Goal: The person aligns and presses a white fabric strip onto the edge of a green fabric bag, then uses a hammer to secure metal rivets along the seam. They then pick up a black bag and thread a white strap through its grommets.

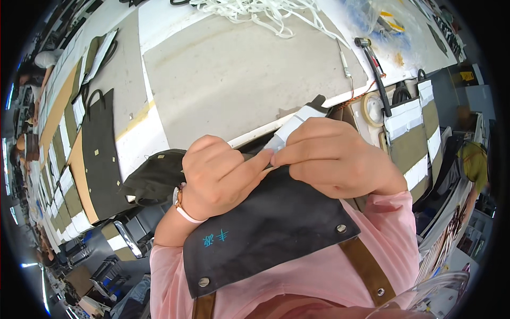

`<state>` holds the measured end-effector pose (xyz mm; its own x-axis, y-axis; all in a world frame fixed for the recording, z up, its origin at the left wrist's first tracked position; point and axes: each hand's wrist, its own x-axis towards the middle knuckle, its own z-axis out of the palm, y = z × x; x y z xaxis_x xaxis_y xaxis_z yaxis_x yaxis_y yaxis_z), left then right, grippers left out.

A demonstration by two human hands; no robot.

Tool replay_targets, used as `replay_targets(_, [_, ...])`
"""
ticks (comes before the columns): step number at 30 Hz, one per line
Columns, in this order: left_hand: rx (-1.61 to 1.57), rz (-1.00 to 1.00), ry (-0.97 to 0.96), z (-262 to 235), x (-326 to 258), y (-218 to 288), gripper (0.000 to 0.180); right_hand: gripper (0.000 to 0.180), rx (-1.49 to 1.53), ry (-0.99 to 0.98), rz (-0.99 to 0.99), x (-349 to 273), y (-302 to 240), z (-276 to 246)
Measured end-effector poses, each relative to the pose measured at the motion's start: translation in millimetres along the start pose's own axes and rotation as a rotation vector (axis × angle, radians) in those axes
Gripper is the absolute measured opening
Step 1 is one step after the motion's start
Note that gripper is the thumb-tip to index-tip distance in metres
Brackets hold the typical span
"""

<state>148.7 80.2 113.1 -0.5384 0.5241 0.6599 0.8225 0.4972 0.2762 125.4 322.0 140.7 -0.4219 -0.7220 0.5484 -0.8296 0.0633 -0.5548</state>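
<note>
Over my apron [265,218], just off the table's near edge, my left hand [215,167] and my right hand [334,157] meet with their fingertips pinched together. Both are closed on a dark fabric piece with a white strip [292,127] along it, which runs up and right past my right hand. A thin tan edge shows below the touching fingertips. Exactly what the fingertips press is hidden. Beside my left wrist hangs crumpled dark olive fabric [156,173]; whether it belongs to the same piece I cannot tell.
White cords [265,10] lie heaped at the table's far side. A hammer [374,74], a tape roll [372,109] and olive panels with white strips [406,127] are at right. A dark panel with a handle [103,154] lies at left. Other people work farther left.
</note>
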Motion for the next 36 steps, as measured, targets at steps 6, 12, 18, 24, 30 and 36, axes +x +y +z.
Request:
replay_targets(6, [-0.004,0.024,0.008,-1.0,-1.7,-1.6,0.036,0.009,-0.034,-0.037,0.002,0.1,-1.1,-1.3])
replay_targets(12, [-0.044,0.007,0.013,-2.9,-1.3,-2.2,0.036,0.01,-0.019,-0.008,-0.021,-0.1,-0.2,-0.5])
replay_targets(18, [-0.061,-0.003,0.014,-2.8,-1.2,-2.3,0.035,0.01,-0.026,-0.024,-0.028,-1.6,-0.4,-0.2])
replay_targets(24, [-0.063,-0.04,-0.005,-3.8,-1.8,1.4,0.037,0.01,-0.015,-0.011,-0.042,0.2,-0.2,-0.5])
replay_targets(30, [-0.07,-0.014,-0.003,-3.4,-0.9,-2.0,0.034,0.01,0.001,-0.018,-0.046,-1.0,0.7,-0.4])
replay_targets(36, [-0.062,-0.017,0.01,-3.8,-0.3,-1.7,0.034,0.012,0.017,-0.051,-0.044,0.7,0.7,-5.5])
